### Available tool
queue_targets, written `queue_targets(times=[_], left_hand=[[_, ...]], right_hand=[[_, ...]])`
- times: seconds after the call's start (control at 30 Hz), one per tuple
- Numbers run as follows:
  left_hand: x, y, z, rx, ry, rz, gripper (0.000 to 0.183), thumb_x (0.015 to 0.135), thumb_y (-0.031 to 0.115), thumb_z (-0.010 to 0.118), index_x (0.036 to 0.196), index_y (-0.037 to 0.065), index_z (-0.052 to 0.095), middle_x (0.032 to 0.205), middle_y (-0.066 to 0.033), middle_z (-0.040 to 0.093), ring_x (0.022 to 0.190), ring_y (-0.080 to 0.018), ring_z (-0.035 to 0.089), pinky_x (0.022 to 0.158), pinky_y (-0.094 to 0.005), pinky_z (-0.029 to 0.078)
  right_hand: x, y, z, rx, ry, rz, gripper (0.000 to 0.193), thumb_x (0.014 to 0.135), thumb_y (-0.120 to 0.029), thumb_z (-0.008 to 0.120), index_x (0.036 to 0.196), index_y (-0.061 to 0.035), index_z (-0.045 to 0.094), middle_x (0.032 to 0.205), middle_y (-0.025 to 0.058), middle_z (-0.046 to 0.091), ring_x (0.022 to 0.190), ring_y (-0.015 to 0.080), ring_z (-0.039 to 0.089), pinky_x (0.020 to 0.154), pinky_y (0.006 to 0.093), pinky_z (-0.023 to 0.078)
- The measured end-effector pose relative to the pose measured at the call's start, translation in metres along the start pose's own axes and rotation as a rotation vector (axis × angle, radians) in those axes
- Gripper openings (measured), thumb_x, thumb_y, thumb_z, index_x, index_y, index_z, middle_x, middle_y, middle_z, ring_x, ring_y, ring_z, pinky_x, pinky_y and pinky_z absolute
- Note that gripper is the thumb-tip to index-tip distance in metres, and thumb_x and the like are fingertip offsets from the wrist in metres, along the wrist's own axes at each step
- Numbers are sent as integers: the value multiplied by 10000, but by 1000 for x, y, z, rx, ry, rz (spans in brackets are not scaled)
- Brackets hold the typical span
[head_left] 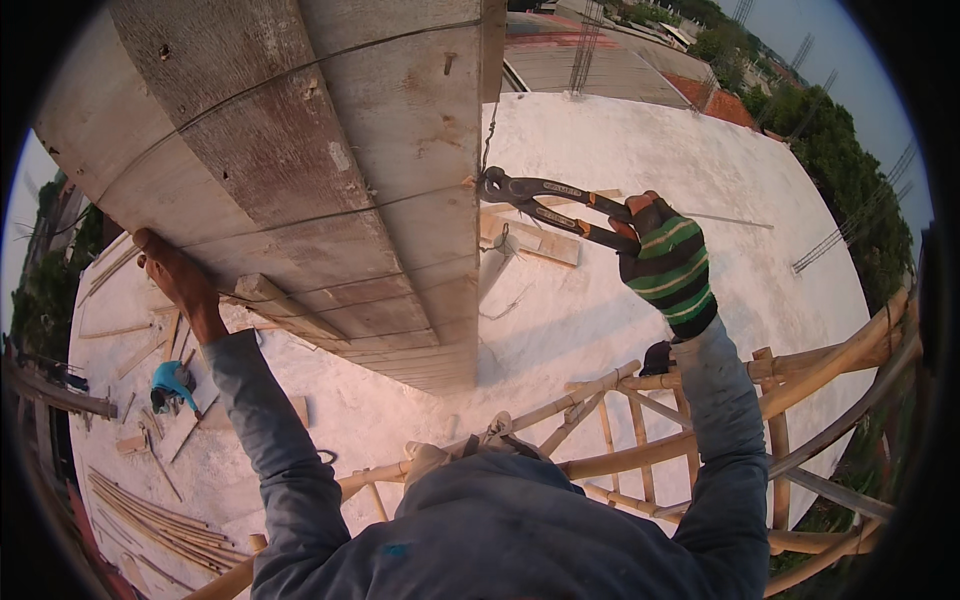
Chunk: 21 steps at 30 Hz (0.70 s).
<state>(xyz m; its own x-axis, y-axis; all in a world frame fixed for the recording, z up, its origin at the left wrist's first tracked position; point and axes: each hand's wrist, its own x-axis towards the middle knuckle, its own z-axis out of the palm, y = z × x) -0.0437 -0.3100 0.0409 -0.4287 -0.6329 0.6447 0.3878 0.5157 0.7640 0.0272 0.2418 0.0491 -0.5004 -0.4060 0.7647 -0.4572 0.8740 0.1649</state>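
Observation:
A tall wooden formwork box (420,150) of boards rises in front of me, with dark tie wires (330,215) running across its face. My right hand (668,262), in a green-and-black striped glove, grips the handles of a pair of end-cutting pincers (560,205). Their jaws are at the box's right edge, beside a twisted wire (489,135); whether they bite on wire is too small to tell. On the left, my bare left hand (185,285) holds the formwork's edge, its fingers partly hidden. Close to it, a short wood block (275,300) projects from the boards.
Bamboo scaffold poles (640,455) surround me at waist height. Far below lies a pale concrete slab (640,150) with loose boards (545,245) and a stack of bamboo poles (150,520). A person in a blue shirt (172,380) bends down there on the left. Rebar columns (585,50) stand beyond.

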Motion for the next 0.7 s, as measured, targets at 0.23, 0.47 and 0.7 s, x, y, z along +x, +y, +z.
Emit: queue_targets(times=[0.23,0.47,0.7], left_hand=[[-2,4,2,-49,-2,1,960,1023,746,222,1458,-76,463,1407,-244,576,1244,-323,556,1051,-428,426],[-3,7,3,3,-2,-3,1024,1001,782,206,1438,-100,485,1367,-262,599,1226,-340,548,1083,-430,382],[-5,11,1,17,-6,-21,1068,982,811,194,1412,-121,490,1365,-270,592,1243,-338,517,1131,-426,318]], right_hand=[[-34,-43,22,-86,143,136,259,794,-70,770,1009,33,669,803,217,683,682,386,700,613,435,590],[-41,-52,44,6,127,271,212,804,-61,752,964,12,632,749,218,652,657,399,684,594,453,579],[-46,-50,64,40,170,292,201,791,-29,729,956,14,622,726,218,645,632,408,672,577,444,574]])
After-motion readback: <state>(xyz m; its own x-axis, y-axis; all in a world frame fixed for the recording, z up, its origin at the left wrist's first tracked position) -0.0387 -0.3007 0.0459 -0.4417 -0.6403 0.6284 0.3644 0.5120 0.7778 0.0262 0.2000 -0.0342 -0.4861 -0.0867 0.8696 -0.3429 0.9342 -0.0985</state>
